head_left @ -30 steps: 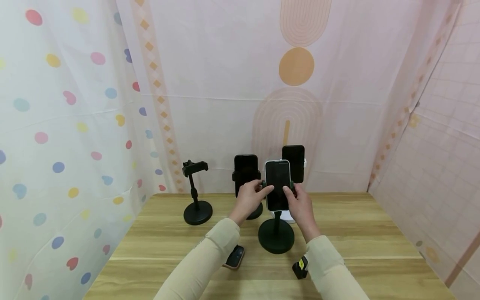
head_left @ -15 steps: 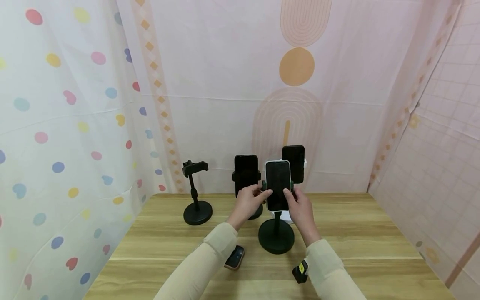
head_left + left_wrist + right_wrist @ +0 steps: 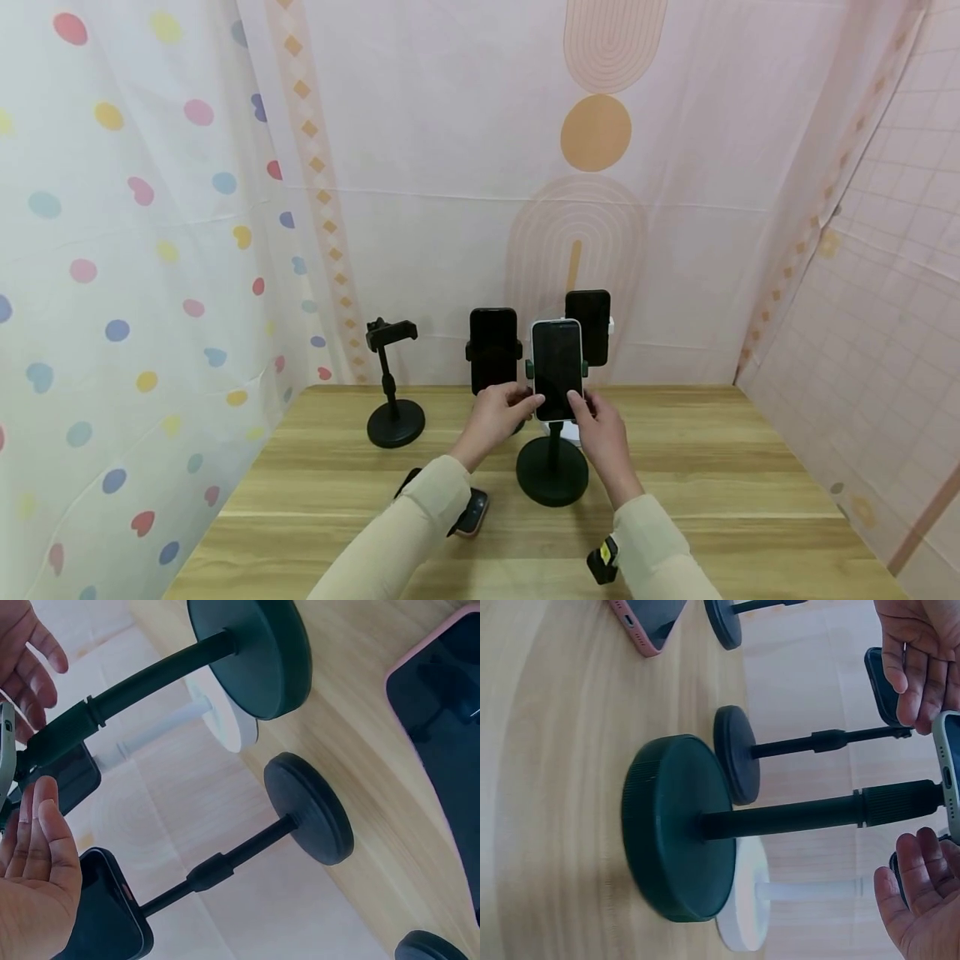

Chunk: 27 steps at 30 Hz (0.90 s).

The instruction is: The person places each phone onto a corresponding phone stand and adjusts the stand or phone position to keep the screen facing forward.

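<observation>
A white-edged smartphone (image 3: pixel 557 362) stands upright in the clamp of a dark green phone stand (image 3: pixel 552 473) in the head view. My left hand (image 3: pixel 495 418) holds its lower left edge, thumb over the front and fingers toward the back. At the lower right edge my right hand (image 3: pixel 602 427) holds it likewise, its thumb on the screen. From below, the right wrist view catches the phone's bottom edge (image 3: pixel 949 772) between both hands; the thumbs are hidden there. The green clamp arms show above my hands on either side of the phone.
Behind stand a black stand with a black phone (image 3: pixel 493 346) and a white stand with another phone (image 3: pixel 588 327). A phoneless black stand (image 3: pixel 394 423) is at left. Near my left sleeve lies a pink-edged phone (image 3: pixel 472 512). A black device (image 3: pixel 602 562) shows by my right sleeve.
Both hands have slid down from the clamp arms to the phone's lower edges. Phone and stand have stayed in place. A dark object now shows beyond my left sleeve.
</observation>
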Each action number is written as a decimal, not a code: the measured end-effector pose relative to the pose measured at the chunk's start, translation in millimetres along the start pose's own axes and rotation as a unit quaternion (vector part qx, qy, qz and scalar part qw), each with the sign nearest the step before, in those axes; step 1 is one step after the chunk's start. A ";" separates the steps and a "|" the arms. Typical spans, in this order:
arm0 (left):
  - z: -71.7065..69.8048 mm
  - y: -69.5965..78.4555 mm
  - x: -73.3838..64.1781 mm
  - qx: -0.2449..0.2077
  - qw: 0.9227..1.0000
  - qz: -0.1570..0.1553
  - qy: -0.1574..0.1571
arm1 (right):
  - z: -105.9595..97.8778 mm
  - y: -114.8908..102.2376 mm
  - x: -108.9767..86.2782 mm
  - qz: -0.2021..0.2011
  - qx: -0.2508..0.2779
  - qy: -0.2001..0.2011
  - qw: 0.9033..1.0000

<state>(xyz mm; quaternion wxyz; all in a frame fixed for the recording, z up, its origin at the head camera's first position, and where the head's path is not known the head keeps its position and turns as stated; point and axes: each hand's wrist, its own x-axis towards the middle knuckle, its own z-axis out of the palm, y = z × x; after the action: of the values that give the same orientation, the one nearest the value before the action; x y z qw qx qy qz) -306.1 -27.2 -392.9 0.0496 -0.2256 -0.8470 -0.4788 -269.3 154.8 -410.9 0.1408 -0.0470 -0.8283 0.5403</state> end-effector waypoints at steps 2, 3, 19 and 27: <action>0.8 -1.2 -2.1 0.003 1.000 0.001 -0.006 | 0.5 3.0 -2.4 0.000 0.000 0.001 1.000; 1.2 -1.9 -3.1 0.005 1.000 0.004 -0.009 | 0.7 4.3 -3.5 -0.001 0.001 0.002 1.000; 4.7 -7.1 -10.5 0.002 0.999 0.010 -0.033 | 0.3 16.9 -13.7 0.017 0.002 0.007 1.000; 4.7 -10.8 -12.5 0.005 0.999 0.015 -0.041 | 0.3 22.2 -17.7 0.028 0.003 0.000 1.000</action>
<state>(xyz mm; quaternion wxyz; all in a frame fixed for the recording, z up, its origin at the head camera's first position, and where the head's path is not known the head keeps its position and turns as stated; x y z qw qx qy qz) -298.9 -32.2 -407.7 0.0234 -0.2572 -0.8471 -0.4645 -254.1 159.7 -434.4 0.1253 -0.0696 -0.8249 0.5468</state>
